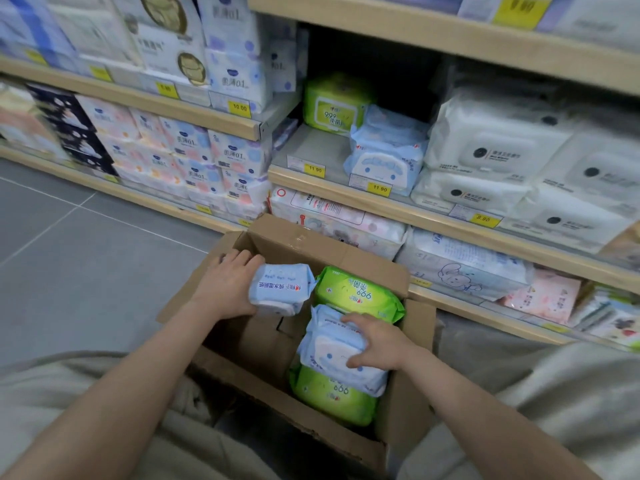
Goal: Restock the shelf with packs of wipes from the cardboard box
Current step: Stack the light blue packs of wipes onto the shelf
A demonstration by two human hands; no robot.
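Two hands in an open cardboard box of wipes, at the foot of a stocked shelf.

Left hand (pixel 230 284): fingers and thumb curled round a pale blue pack (pixel 281 289), held on its side at the box's upper left corner. Right hand (pixel 375 342): fingers spread and bent over a second blue pack (pixel 334 351), gripping it where it lies on a green pack (pixel 330 396) at the lower right of the box. Another green pack (pixel 356 292) sits just above, against the far wall. Cardboard box (pixel 273 237): centre of frame, flaps open, standing on the grey tiled floor (pixel 69 237) just before the shelf (pixel 433 216). On the shelf, upper centre: one green pack (pixel 334 105) at the back, stacked blue packs (pixel 386 154) beside it, white packs (pixel 495 147) to the right, yellow price tags (pixel 379 189) along the edge.
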